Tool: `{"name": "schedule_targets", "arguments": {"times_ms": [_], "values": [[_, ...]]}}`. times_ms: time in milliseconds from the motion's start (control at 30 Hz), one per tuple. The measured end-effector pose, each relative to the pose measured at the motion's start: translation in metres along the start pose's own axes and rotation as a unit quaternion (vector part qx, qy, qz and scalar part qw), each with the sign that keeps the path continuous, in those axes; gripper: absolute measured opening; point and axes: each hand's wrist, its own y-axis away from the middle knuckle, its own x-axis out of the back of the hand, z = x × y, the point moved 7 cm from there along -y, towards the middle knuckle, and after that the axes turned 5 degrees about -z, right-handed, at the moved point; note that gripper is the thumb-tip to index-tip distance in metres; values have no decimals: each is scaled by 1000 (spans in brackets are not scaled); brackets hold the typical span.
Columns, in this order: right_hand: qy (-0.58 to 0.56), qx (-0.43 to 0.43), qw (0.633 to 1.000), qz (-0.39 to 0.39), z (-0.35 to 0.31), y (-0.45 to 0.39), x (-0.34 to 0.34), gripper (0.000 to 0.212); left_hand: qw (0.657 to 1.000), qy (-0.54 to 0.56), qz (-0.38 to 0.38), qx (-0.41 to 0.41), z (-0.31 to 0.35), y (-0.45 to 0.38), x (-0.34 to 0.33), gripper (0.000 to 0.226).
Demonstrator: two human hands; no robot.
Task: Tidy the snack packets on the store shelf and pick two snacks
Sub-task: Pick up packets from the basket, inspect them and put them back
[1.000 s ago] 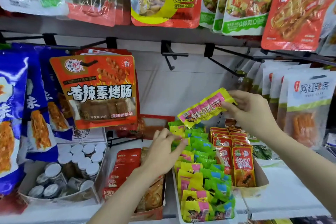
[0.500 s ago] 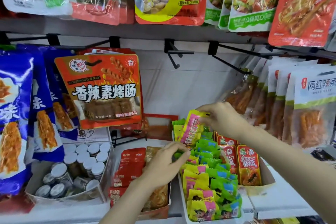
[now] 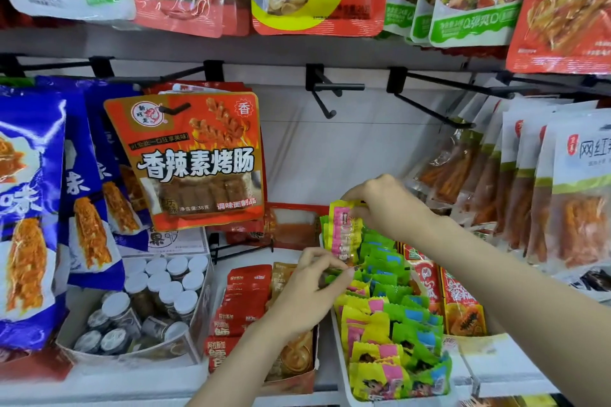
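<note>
Step in hand, as I read it: slotting a yellow-pink packet (image 3: 342,231) upright into the far end of the white tray (image 3: 344,370) at lower centre-right of the frame. Right hand (image 3: 385,205) pinches the packet's top edge, fingers curled round it; the packet stands near vertical, its lower end among the green packets (image 3: 383,256) at the back of the tray. Left hand (image 3: 307,287) sits just below and left of it, fingertips curled in a pinch at the packet's bottom corner or on a neighbouring green wrapper; can't tell which, the overlap hides it. To do it well: use the left fingers to part the row and hold the gap, then lower the packet straight down with the right, face forward like the yellow-pink ones (image 3: 370,334) at the near end. Keep it upright so it doesn't fold or ride over the greens. Release the top only once the bottom is seated. Risk: thin foil wrappers slide easily, so pushing sideways likely topples the rows. Red sachets (image 3: 243,301) in the box left of the tray and the orange hanging pack (image 3: 195,162) at centre-left are out of the way. No sign yet of the two snacks being picked.
</note>
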Motion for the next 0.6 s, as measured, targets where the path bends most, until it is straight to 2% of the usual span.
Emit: {"name": "schedule_targets", "arguments": {"times_ms": [100, 233, 333, 433, 600], "values": [[-17, 14, 999, -43, -5, -6, -14, 30, 1000, -2, 15, 6, -1, 3, 1, 37], [-16, 27, 998, -47, -12, -10, -24, 28, 1000, -2, 19, 18, -3, 5, 1, 21], [1, 20, 1000, -6, -7, -8, -19, 27, 999, 25, 2, 31, -5, 5, 0, 19], [-31, 5, 999, 44, 6, 1, -13, 27, 998, 49, -21, 44, -6, 3, 0, 20], [-21, 21, 998, -49, 3, 9, -43, 31, 998, 52, -4, 39, -5, 1, 1, 19]]}}
